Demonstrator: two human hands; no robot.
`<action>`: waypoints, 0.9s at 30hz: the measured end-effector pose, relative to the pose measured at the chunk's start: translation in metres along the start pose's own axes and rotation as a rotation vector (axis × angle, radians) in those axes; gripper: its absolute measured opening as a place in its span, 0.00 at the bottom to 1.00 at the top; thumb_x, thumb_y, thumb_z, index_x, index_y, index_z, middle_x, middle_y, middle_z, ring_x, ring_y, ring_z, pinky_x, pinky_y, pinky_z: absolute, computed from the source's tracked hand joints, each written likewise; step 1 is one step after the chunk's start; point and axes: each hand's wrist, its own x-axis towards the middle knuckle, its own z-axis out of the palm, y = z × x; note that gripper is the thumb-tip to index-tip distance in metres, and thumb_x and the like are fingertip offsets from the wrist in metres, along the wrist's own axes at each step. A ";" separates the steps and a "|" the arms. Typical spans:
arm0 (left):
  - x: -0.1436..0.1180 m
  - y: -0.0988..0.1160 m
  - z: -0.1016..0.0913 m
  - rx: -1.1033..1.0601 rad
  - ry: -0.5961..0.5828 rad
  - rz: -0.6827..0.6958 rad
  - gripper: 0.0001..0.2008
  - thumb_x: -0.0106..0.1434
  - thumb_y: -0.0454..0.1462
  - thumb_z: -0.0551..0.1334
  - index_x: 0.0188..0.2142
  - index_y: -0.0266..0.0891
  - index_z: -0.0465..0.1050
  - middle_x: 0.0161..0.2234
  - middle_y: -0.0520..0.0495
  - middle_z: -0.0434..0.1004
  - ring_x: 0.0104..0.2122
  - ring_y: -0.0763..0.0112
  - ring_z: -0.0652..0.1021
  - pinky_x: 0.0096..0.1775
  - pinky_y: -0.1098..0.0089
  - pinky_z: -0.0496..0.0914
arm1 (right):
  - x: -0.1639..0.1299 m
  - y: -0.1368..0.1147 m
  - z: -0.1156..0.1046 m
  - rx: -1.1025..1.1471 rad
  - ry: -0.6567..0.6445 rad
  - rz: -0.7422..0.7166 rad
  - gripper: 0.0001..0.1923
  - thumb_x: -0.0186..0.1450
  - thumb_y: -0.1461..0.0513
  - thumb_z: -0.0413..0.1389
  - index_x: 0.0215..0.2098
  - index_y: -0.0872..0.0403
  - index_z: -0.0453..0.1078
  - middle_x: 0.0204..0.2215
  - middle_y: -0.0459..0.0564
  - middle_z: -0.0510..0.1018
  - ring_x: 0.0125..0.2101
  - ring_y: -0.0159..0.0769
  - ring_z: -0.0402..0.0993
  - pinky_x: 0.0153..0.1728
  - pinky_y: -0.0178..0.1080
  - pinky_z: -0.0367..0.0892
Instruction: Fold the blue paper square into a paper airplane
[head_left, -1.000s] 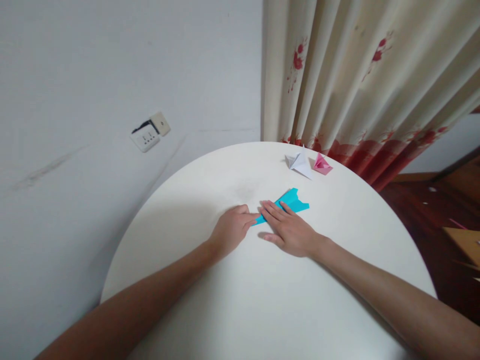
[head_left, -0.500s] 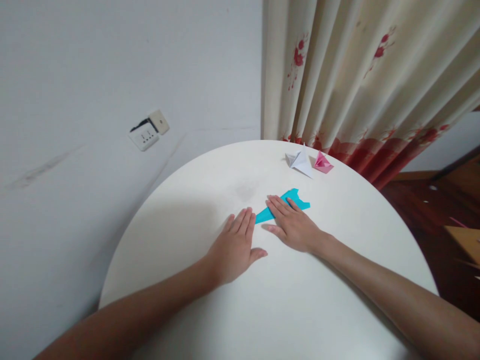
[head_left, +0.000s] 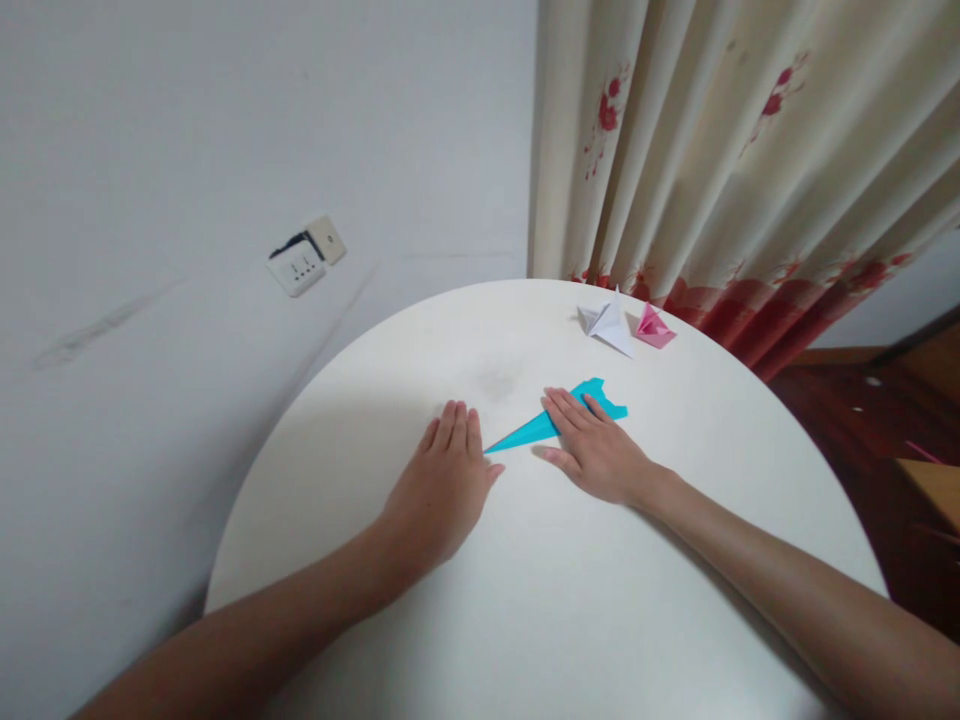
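A folded piece of bright blue paper [head_left: 529,433] lies flat on the white round table [head_left: 525,620]. Its long sharp point is toward the left and its wide, notched end is at the upper right. My right hand [head_left: 596,450] lies over the middle of the paper with fingers stretched out, covering part of it. Beside the paper's pointed tip, my left hand [head_left: 442,485] rests on the table with its fingers straight. I cannot tell whether its fingertips touch the tip.
Toward the table's far edge stand a white folded paper figure [head_left: 606,322] and a pink folded paper figure [head_left: 654,326]. Behind them hangs a cream curtain [head_left: 675,150] with red flowers. A wall socket [head_left: 298,266] is on the left wall.
My left hand has slid left along the paper, and more of the pointed end now shows. My right hand stays in place on the paper. The view has shifted slightly.
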 end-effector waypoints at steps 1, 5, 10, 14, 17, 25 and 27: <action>0.004 0.002 0.001 -0.043 0.040 0.025 0.31 0.73 0.42 0.56 0.65 0.16 0.58 0.66 0.20 0.57 0.68 0.44 0.59 0.66 0.51 0.59 | 0.000 0.000 0.000 0.002 0.004 0.000 0.42 0.74 0.41 0.36 0.73 0.63 0.46 0.72 0.62 0.47 0.72 0.48 0.40 0.69 0.59 0.43; 0.015 0.014 0.018 -0.223 0.021 0.237 0.35 0.74 0.49 0.50 0.70 0.25 0.50 0.71 0.29 0.49 0.71 0.52 0.52 0.68 0.51 0.53 | 0.000 0.000 0.001 0.006 0.018 0.000 0.39 0.75 0.44 0.36 0.73 0.63 0.47 0.72 0.62 0.48 0.72 0.47 0.41 0.70 0.58 0.43; 0.016 0.018 0.038 -0.254 -0.039 0.277 0.37 0.74 0.55 0.47 0.71 0.31 0.48 0.71 0.30 0.48 0.71 0.53 0.51 0.68 0.50 0.51 | 0.000 0.003 0.004 -0.009 0.049 0.027 0.35 0.76 0.48 0.36 0.73 0.61 0.48 0.72 0.61 0.50 0.72 0.47 0.42 0.69 0.57 0.44; 0.016 0.015 0.037 -0.244 -0.044 0.278 0.38 0.73 0.56 0.47 0.70 0.30 0.49 0.71 0.30 0.48 0.71 0.52 0.51 0.68 0.50 0.51 | 0.000 0.022 0.007 -0.046 0.087 0.193 0.36 0.76 0.48 0.35 0.73 0.64 0.49 0.72 0.63 0.50 0.71 0.50 0.45 0.69 0.58 0.45; 0.016 0.015 0.034 -0.244 -0.049 0.276 0.38 0.73 0.56 0.47 0.70 0.29 0.50 0.72 0.30 0.47 0.72 0.53 0.50 0.68 0.51 0.50 | 0.000 0.041 0.007 -0.059 0.108 0.319 0.37 0.76 0.48 0.35 0.72 0.65 0.50 0.71 0.64 0.51 0.71 0.51 0.45 0.68 0.59 0.45; 0.016 0.016 0.031 -0.235 -0.068 0.273 0.38 0.73 0.56 0.46 0.70 0.28 0.51 0.72 0.30 0.46 0.71 0.53 0.50 0.68 0.51 0.50 | 0.002 0.027 -0.003 -0.005 0.335 0.310 0.36 0.77 0.50 0.34 0.73 0.66 0.43 0.72 0.66 0.48 0.72 0.50 0.39 0.69 0.59 0.42; 0.016 0.017 0.032 -0.242 -0.052 0.274 0.38 0.73 0.56 0.47 0.69 0.28 0.52 0.71 0.30 0.47 0.71 0.53 0.50 0.68 0.51 0.50 | 0.001 0.008 -0.001 0.020 0.260 0.107 0.34 0.77 0.51 0.36 0.74 0.61 0.42 0.72 0.62 0.50 0.72 0.47 0.40 0.69 0.58 0.43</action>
